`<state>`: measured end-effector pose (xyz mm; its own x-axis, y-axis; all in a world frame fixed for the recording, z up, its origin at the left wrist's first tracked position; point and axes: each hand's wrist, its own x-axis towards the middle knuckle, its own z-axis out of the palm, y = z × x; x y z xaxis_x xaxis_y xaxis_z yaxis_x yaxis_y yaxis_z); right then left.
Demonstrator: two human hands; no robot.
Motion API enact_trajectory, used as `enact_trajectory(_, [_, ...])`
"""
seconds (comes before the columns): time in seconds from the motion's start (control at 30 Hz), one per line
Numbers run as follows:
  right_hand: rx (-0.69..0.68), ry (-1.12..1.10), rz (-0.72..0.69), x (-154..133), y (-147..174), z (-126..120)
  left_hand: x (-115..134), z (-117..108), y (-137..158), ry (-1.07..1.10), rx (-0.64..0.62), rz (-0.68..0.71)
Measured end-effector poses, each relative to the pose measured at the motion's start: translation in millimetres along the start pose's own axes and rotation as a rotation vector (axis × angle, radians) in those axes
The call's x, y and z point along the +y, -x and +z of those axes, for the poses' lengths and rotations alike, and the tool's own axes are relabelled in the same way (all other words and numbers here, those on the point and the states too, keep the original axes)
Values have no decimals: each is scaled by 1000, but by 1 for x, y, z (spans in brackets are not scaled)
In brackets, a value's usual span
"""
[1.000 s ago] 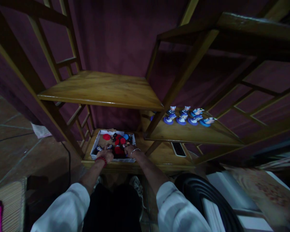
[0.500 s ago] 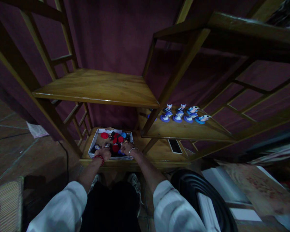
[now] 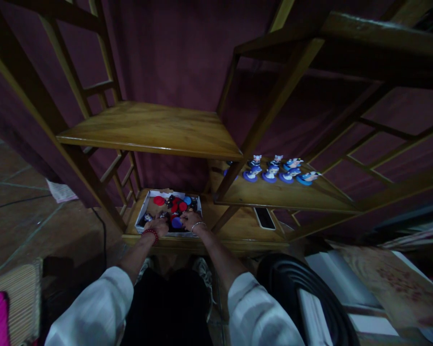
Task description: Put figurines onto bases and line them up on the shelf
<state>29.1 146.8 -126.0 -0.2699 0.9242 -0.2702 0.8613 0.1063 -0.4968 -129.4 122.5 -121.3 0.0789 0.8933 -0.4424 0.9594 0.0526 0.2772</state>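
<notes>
Hands deep in shallow white cardboard box (image 3: 144, 211) on lowest wooden shelf (image 3: 238, 228): left hand (image 3: 159, 225) and right hand (image 3: 189, 220) among small red and blue figurines (image 3: 176, 206); grasp impossible to tell. Sorting step, probably; next, careful pinch needed.

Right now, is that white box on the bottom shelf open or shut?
Open. The white box has no lid over it; red and blue pieces show inside, and both hands reach in.

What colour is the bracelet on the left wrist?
Red beads, seen in the head view.
</notes>
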Motion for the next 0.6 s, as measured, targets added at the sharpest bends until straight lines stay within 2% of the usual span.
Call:
enact_trajectory(0.47, [-32, -42, -57, -16, -7, 7, 3, -5, 8, 74, 68, -23])
enact_trajectory(0.6, [-53, -82, -64, -21, -13, 14, 4, -6, 9, 84, 134, -49])
